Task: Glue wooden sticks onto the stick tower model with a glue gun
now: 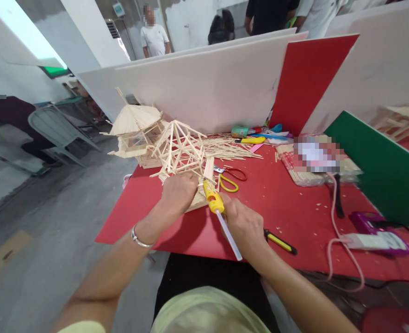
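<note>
My right hand (244, 219) is wrapped around a yellow hot glue gun (213, 199). A long translucent glue stick (229, 236) juts out of its back end toward me. The gun's nozzle points at the front of a pavilion-like frame (182, 150) built from thin wooden sticks. Against that frame's front side, my left hand (181, 190) is closed, its fingers curled. Whatever it pinches is hidden behind the knuckles. Below both hands lies the frame's stick base (196, 201). A second stick model with a covered roof (137, 120) stands behind at the left.
Scissors (229, 180) and a box cutter (281, 242) lie on the red table (131, 222). Loose sticks (228, 149) and a yellow cutter (251, 140) are farther back. A pink cable (334, 208) crosses the right side near a power strip (374, 240). White boards (204, 83) wall off the back.
</note>
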Tool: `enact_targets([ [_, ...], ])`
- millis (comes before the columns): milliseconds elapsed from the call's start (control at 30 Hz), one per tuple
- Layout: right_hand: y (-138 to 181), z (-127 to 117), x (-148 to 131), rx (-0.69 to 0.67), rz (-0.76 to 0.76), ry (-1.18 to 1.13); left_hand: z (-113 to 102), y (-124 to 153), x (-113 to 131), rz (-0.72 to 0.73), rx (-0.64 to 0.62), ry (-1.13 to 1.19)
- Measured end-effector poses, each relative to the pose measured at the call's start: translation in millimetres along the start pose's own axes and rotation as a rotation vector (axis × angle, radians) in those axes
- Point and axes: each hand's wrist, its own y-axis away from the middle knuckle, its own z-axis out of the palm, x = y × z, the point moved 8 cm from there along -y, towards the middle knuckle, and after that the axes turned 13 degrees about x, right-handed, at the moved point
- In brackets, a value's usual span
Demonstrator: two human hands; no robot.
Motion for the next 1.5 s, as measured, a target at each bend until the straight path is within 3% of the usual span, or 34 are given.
enact_targets([
  [233,0.0,0.0,-2.3,-0.004,-0.025,0.016,-8.2,0.5,6.6,0.019,-0.069,-0.076],
  [633,0.3,-0.4,-0.5,0.024,0.000,0.025,-2.9,2.8,12.3,0.150,0.002,-0.095],
  [833,0.2,1.2,-0.3,0.027,0.000,0.027,-8.3,1.2,10.0,0.127,-0.055,-0.131],
  [1033,3.3,4.1,1.1,-0.010,0.013,0.011,-5.1,6.6,9.5,0.129,-0.009,-0.125],
  [1500,4.5,4.3,-1.1,-0.013,0.033,0.029,-8.3,13.6,7.3,0.085,-0.055,-0.092],
])
